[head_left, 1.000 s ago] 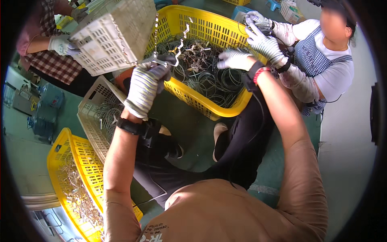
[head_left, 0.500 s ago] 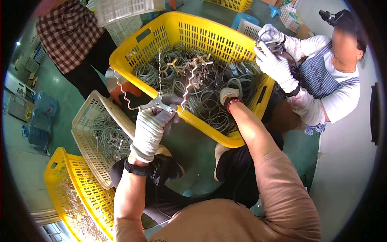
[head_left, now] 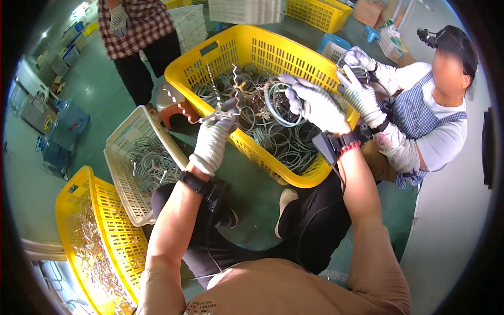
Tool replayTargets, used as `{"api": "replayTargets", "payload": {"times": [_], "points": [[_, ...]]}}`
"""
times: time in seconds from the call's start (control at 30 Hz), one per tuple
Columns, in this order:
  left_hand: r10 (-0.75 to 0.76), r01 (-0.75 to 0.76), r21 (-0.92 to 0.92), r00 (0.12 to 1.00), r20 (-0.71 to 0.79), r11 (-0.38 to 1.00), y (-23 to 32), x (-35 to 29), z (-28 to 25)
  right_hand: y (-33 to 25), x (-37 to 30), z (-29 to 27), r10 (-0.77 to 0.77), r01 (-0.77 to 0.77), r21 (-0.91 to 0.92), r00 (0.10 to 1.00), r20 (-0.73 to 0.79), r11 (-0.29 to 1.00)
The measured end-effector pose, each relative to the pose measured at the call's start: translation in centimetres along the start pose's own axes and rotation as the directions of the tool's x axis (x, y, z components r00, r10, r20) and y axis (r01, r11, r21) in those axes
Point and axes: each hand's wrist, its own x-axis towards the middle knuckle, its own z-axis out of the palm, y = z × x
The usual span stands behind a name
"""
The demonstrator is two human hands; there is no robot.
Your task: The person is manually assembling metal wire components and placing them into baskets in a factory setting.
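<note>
My left hand (head_left: 209, 146), in a striped knit glove, is closed on a metal three-armed bracket with zigzag wire legs (head_left: 236, 88) pointing up and outward. It hangs over the near left rim of a large yellow crate (head_left: 257, 155). My right hand (head_left: 321, 111), in a white glove, is above the crate and closed round a loop of grey-green wire (head_left: 269, 107). Part of that loop is hidden behind my fingers. Many tangled wire coils (head_left: 283, 149) fill the crate beneath, with metal pieces among them.
To the left, a cream crate (head_left: 118, 167) holds wire loops and metal parts, and a yellow crate (head_left: 100, 210) holds small brass-coloured pieces. A co-worker (head_left: 420, 105) at the right handles wire with gloved hands. Another person (head_left: 136, 31) stands at the back left near a stool (head_left: 176, 111).
My right hand has risen out of the crate with a wire loop in it. My left hand, with the bracket, has shifted slightly right and up. The person at the back left appears farther right.
</note>
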Motion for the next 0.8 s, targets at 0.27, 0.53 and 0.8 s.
{"api": "replayTargets", "payload": {"times": [0.27, 0.53, 0.8], "points": [[-0.043, 0.13, -0.273, 0.952, 0.302, 0.953, -1.9, 1.1, 2.6, 0.9, -1.3, 4.5, 0.129, -0.074, 0.284, 0.975, -0.181, 0.956], [-0.011, 0.156, -0.438, 0.949, 0.317, 0.885, 1.7, -0.9, 6.7, 3.1, -1.3, 1.5, -0.266, -0.027, -0.657, 0.901, -0.342, 0.753], [0.049, -0.068, -0.221, 0.995, -0.088, 0.973, 0.8, 0.2, 5.3, 0.1, -2.5, 4.4, -0.221, -0.072, -0.826, 0.947, -0.233, 0.56]]}}
